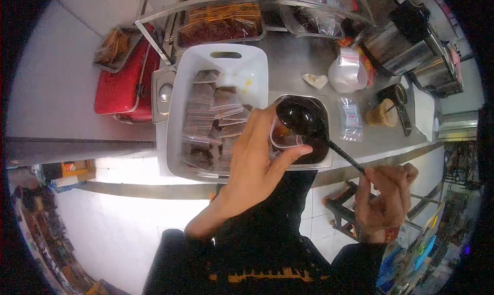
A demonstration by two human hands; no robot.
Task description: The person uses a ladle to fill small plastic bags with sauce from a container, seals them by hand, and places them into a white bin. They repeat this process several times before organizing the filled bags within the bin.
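My left hand (257, 158) grips a small clear plastic bag (284, 135) by its opening, over the near left part of a metal container (329, 158) of dark liquid. My right hand (383, 194) is closed round the handle of a black ladle (301, 114). The ladle's bowl, dark and glossy, is above the container, right beside the bag's mouth. To the left stands a white tub (176, 97) with several small zip bags (206, 107) of dark contents in it.
A metal lidded container (164, 91) and a red box (121, 89) are left of the tub. Trays (221, 30) lie behind a metal rail. A plastic jar (347, 74), a clear packet (351, 120) and a cup (382, 114) stand at right. A stool (342, 205) is below.
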